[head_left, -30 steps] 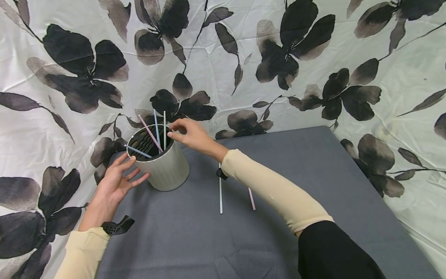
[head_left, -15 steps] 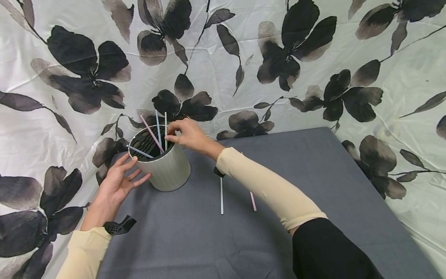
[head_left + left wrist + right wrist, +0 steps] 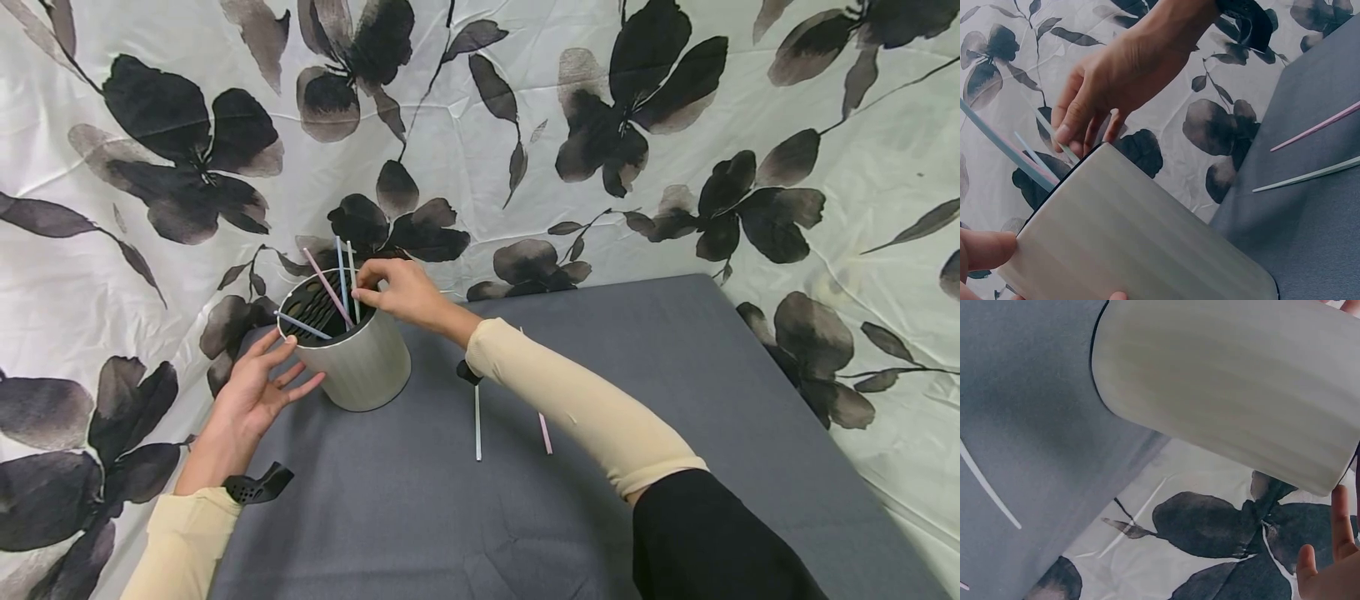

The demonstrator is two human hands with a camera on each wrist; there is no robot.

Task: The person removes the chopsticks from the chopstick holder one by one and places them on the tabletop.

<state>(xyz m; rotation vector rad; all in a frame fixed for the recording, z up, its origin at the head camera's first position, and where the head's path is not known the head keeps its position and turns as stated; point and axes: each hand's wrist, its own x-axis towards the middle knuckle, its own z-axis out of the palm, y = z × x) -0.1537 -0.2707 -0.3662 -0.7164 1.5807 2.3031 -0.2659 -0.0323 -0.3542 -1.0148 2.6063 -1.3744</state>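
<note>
Left hand [image 3: 251,392], fingers spread, touches the container [image 3: 363,367] near the far-left corner of the table [image 3: 420,500]; right hand [image 3: 405,292] pinches a pale stick [image 3: 351,260] inside the rim.

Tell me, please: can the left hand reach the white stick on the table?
Probably yes: in front of the container, nothing blocks the left hand; the right arm hides only the far part of the white stick.

container [image 3: 351,371]: off-white | sticks [image 3: 327,287]: pink, blue, white | table [image 3: 420,500]: grey | backdrop [image 3: 495,225]: floral
</note>
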